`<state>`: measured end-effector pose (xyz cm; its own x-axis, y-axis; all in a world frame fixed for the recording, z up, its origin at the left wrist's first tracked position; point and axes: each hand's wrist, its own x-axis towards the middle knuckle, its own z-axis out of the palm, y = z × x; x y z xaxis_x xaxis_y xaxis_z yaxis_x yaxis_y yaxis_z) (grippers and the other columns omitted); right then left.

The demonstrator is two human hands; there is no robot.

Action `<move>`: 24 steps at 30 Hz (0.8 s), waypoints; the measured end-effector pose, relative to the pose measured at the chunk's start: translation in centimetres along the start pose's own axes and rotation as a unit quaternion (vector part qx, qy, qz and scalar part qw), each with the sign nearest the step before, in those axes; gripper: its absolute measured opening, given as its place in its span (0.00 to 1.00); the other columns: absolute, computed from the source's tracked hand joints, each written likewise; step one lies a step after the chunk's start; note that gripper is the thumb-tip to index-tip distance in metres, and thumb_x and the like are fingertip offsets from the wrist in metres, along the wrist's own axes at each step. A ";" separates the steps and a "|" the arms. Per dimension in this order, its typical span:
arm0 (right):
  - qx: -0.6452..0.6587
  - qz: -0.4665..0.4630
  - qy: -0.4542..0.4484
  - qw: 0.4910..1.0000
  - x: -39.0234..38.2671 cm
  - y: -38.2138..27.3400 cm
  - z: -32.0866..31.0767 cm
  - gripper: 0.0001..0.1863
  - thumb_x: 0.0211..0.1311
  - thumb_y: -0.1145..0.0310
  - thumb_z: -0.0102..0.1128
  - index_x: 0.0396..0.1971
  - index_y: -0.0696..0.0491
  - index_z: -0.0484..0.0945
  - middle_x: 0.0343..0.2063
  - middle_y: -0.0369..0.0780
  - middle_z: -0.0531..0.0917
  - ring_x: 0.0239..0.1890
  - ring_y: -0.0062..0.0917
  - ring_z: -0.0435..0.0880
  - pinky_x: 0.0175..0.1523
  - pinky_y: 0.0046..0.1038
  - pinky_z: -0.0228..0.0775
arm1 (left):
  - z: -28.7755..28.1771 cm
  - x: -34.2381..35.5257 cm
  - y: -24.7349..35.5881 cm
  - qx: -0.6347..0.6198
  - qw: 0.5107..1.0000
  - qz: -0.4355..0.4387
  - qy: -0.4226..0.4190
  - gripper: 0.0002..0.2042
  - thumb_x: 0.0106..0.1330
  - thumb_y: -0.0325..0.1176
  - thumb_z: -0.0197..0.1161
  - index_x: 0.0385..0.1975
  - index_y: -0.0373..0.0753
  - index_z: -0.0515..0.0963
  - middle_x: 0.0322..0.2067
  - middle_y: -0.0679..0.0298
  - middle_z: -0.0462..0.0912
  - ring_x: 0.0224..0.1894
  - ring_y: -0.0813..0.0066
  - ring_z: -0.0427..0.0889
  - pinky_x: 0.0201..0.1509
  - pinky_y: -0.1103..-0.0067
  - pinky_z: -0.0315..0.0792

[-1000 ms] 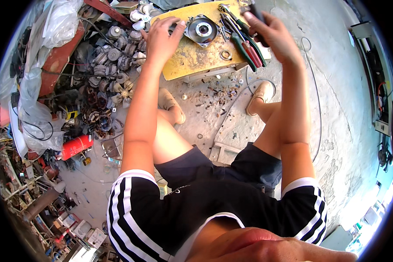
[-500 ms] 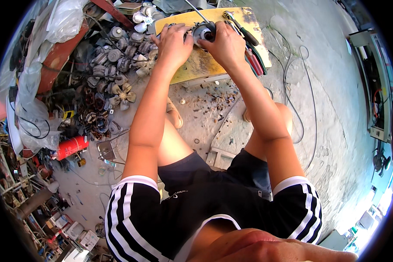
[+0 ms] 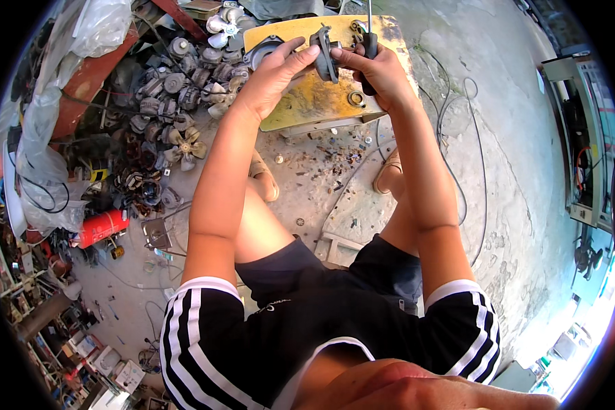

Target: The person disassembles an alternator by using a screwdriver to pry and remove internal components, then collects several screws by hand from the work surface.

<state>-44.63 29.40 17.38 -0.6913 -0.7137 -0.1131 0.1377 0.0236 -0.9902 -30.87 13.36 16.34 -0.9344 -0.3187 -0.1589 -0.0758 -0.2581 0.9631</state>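
Observation:
Above the yellow board, a dark round motor end cover (image 3: 323,56) is held tilted on edge between my hands. My left hand (image 3: 272,78) pinches its left side, with the thumb against it. On the other side, my right hand (image 3: 387,76) grips a black-handled screwdriver (image 3: 370,45), shaft pointing up, while its thumb and finger touch the cover. A round metal motor housing (image 3: 262,50) lies on the board just beyond my left hand. Near my right wrist lies a small ring-shaped part (image 3: 356,99).
The worn yellow board (image 3: 301,109) tops a low stand. A ratchet wrench (image 3: 357,27) lies at its far side. Piled motors (image 3: 174,83) and a fan blade (image 3: 186,145) crowd the left floor, with a red cylinder (image 3: 102,228) nearer. Cables (image 3: 484,164) trail on the right.
The cover has come up off the board and now stands on edge between my hands. My right hand has moved right, and the screwdriver has swung upright. The ring on the board is now visible.

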 end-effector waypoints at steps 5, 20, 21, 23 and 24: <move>0.100 0.053 -0.030 0.993 1.1 2.0 -0.7 0.16 0.55 0.72 0.75 0.26 0.50 0.70 0.31 0.35 0.81 0.29 0.17 0.79 0.33 0.20 0.75 | 1.4 0.8 -0.1 -0.014 1.000 -0.002 -0.008 0.41 0.59 0.48 0.74 0.67 0.33 0.62 0.59 0.56 0.73 0.63 0.68 0.71 0.69 0.74 0.63; -0.020 0.008 0.053 0.998 1.2 1.2 -2.1 0.16 0.60 0.60 0.73 0.33 0.57 0.80 0.30 0.36 0.85 0.29 0.17 0.82 0.38 0.20 0.75 | 3.0 2.7 -1.4 0.436 0.858 0.214 0.168 0.44 0.44 0.44 0.81 0.64 0.41 0.68 0.55 0.54 0.79 0.56 0.62 0.79 0.60 0.71 0.72; -0.021 0.016 0.056 0.998 1.1 1.1 -2.0 0.15 0.60 0.61 0.73 0.33 0.57 0.80 0.30 0.37 0.85 0.29 0.17 0.82 0.38 0.20 0.75 | 2.8 2.9 -1.8 0.440 0.856 0.209 0.169 0.44 0.44 0.43 0.81 0.64 0.41 0.68 0.55 0.54 0.78 0.57 0.62 0.78 0.61 0.70 0.72; -0.025 0.031 0.067 0.997 0.9 0.9 -2.2 0.15 0.60 0.61 0.73 0.33 0.58 0.80 0.30 0.37 0.85 0.29 0.17 0.82 0.37 0.20 0.75 | 2.9 3.2 -2.0 0.456 0.843 0.229 0.168 0.44 0.44 0.43 0.81 0.65 0.41 0.68 0.57 0.54 0.77 0.58 0.61 0.77 0.61 0.69 0.71; -0.035 0.022 0.071 0.997 1.0 1.1 -2.5 0.15 0.60 0.61 0.72 0.33 0.57 0.79 0.30 0.37 0.85 0.29 0.17 0.81 0.37 0.20 0.74 | 2.8 3.4 -2.2 0.469 0.830 0.252 0.168 0.45 0.44 0.42 0.81 0.65 0.42 0.68 0.58 0.54 0.76 0.58 0.61 0.77 0.62 0.68 0.70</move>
<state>-46.92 30.42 16.00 -0.7797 -0.6047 -0.1625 0.1240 0.1054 -0.9867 -34.87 15.39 14.25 -0.7920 -0.4474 0.4155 -0.0888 0.7577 0.6466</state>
